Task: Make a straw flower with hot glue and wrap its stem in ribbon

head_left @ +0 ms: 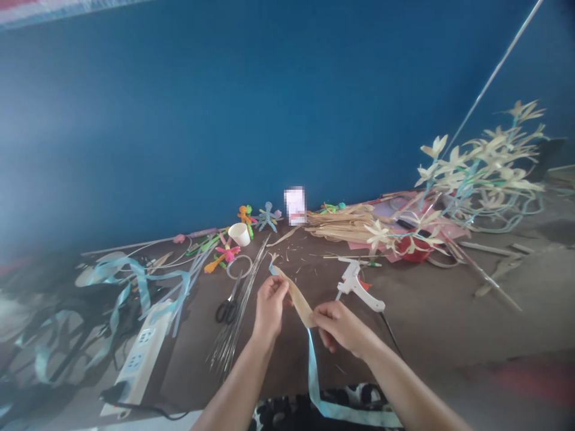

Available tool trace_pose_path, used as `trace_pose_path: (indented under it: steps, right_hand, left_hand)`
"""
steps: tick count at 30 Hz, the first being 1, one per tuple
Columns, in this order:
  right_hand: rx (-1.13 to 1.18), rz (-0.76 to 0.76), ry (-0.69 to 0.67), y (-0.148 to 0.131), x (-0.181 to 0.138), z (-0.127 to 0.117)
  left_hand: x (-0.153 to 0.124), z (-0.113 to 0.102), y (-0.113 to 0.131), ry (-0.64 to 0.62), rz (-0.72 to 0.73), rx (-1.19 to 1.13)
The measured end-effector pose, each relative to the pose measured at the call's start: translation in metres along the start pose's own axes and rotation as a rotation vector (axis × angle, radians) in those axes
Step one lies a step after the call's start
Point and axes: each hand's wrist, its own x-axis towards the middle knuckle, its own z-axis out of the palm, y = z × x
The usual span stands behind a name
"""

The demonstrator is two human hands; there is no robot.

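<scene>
Above the table's front edge, a tan dried husk strip (300, 302) stretches slantwise between my two hands. My left hand (271, 299) pinches its upper left part, thumb against fingers. The strip's lower right end is gripped by my right hand (336, 325), whose fingers are curled. From that lower end a light blue ribbon (314, 371) hangs down and curves off to the right over my lap. A bit of blue also shows at the strip's narrow upper tip. Just beyond my right hand, a white glue gun (357, 284) lies on its side.
Left of my hands lie black-handled scissors (227, 310), a bundle of thin wires (245, 305) and a power strip (141, 353). Behind stand a white cup (239, 234) and a pile of husks (341, 224). Pale husk flowers (485, 161) rise at the right.
</scene>
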Motion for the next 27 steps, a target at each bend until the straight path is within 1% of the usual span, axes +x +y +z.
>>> trace_pose_path:
  steps: [2,4,6,8,10,13,15,16,18,22,24,27]
  right_hand:
    - [0.187,-0.033,0.048,-0.002,-0.004,-0.007]
    - [0.514,-0.096,0.115,-0.011,-0.006,-0.016]
    - [0.817,-0.129,0.095,-0.023,-0.007,-0.025]
    - [0.998,-0.150,0.053,-0.035,-0.006,-0.031]
    - [1.075,-0.171,0.002,-0.045,-0.004,-0.032]
    - [1.085,-0.201,-0.050,-0.054,0.000,-0.028]
    - [1.066,-0.213,-0.061,-0.056,0.001,-0.025]
    - [1.052,-0.223,-0.058,-0.056,0.002,-0.025]
    - [1.003,-0.272,-0.018,-0.055,0.002,-0.027]
    - [0.832,-0.394,0.156,-0.049,0.000,-0.033]
    - [0.838,-0.397,0.156,-0.047,-0.001,-0.033]
    - [0.958,-0.393,0.099,-0.049,-0.002,-0.025]
  left_hand:
    - [0.005,-0.007,0.001,0.014,-0.038,-0.081]
    - [0.007,-0.011,0.002,-0.029,-0.106,-0.190]
    - [0.005,-0.010,0.003,-0.104,-0.185,-0.299]
    - [-0.002,-0.003,0.005,-0.179,-0.265,-0.356]
    - [-0.013,0.008,0.006,-0.274,-0.349,-0.363]
    - [-0.031,0.026,0.008,-0.442,-0.441,-0.346]
    - [-0.039,0.033,0.008,-0.522,-0.443,-0.286]
    - [-0.041,0.034,0.008,-0.535,-0.428,-0.251]
    - [-0.040,0.032,0.008,-0.491,-0.385,-0.199]
    - [-0.028,0.020,0.013,-0.277,-0.309,-0.160]
    - [-0.024,0.017,0.014,-0.232,-0.299,-0.159]
    - [-0.025,0.021,0.012,-0.204,-0.295,-0.205]
